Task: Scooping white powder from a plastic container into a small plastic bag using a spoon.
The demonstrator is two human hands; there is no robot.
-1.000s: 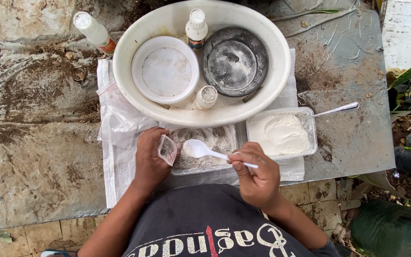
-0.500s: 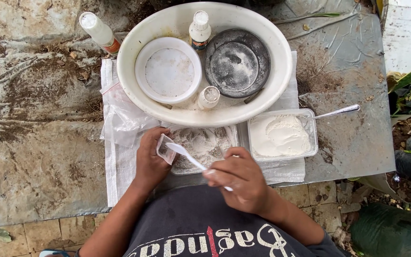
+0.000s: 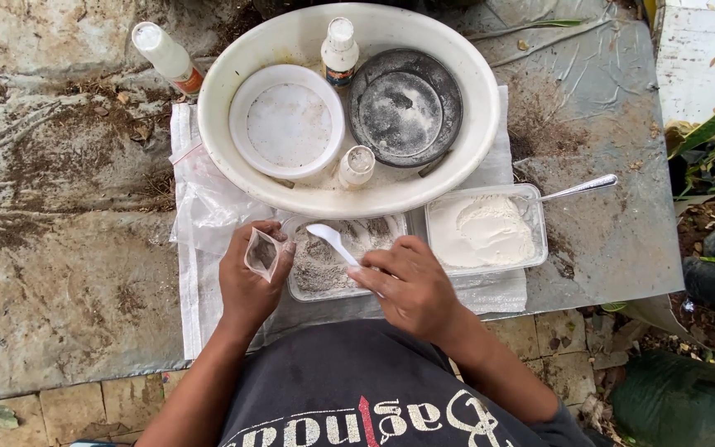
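Observation:
My left hand [image 3: 250, 277] pinches a small clear plastic bag [image 3: 262, 252], its mouth held open toward the right. A white plastic spoon [image 3: 333, 242] is gripped in my right hand [image 3: 411, 285], and its bowl hovers over a clear rectangular tray of grey powder [image 3: 324, 265] just right of the bag. A second clear tray with white powder [image 3: 482, 230] stands to the right, with a metal spoon [image 3: 581, 189] resting in it.
Behind the trays is a large white basin [image 3: 233, 157] holding a white lidded tub [image 3: 287, 120], a dark round lid [image 3: 407, 108] and two small bottles [image 3: 341, 50]. Another bottle [image 3: 165, 56] lies at the basin's left. All rest on a white sack [image 3: 200, 248] over a dirty slab.
My right hand moved the white spoon from the bag's mouth back over the grey powder tray. My left hand kept hold of the bag and tilted it slightly.

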